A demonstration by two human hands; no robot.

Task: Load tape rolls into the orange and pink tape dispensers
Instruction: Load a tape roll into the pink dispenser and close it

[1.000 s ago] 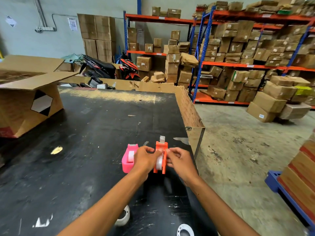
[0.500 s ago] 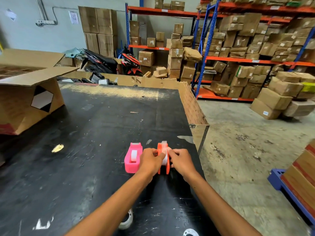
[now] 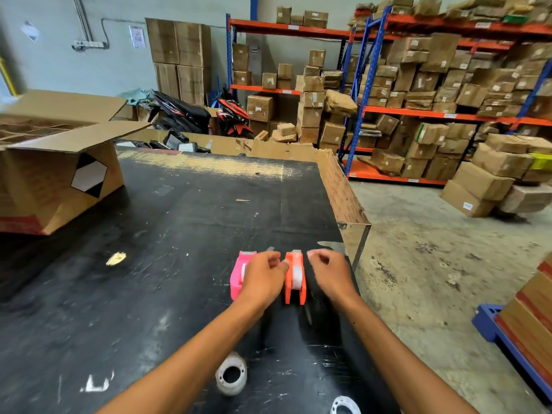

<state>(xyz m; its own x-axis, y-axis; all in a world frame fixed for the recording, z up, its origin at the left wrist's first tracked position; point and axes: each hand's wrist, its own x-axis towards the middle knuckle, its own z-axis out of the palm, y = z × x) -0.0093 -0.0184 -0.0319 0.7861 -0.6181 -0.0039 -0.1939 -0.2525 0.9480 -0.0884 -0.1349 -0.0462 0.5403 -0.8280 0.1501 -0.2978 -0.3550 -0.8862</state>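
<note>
Two tape dispensers stand side by side on the black table (image 3: 149, 294), near its right edge, each with a whitish tape roll seated in it. The orange dispenser (image 3: 295, 277) stands upright between the two hands; the pink dispenser (image 3: 239, 274) stands just to its left, partly covered by the left hand (image 3: 263, 279). The left hand lies between the two dispensers, fingers curled, its fingertips (image 3: 280, 262) at the far upper left corner of the orange dispenser; whether they pinch the tape end there cannot be told, as the view is blurred. The right hand (image 3: 331, 276) hovers just right of the orange dispenser, fingers loosely curled and partly open, apart from the dispenser and holding nothing. Nearer the viewer, a spare tape roll (image 3: 231, 373) lies on the table between the forearms, and a second roll (image 3: 343, 406) shows partly at the near edge of the view. An open cardboard box (image 3: 53, 180) at the far left carries a black-and-white diamond label with no legible text. Labels on the cartons of the orange and blue shelving (image 3: 418, 115) beyond are too small to read.
</note>
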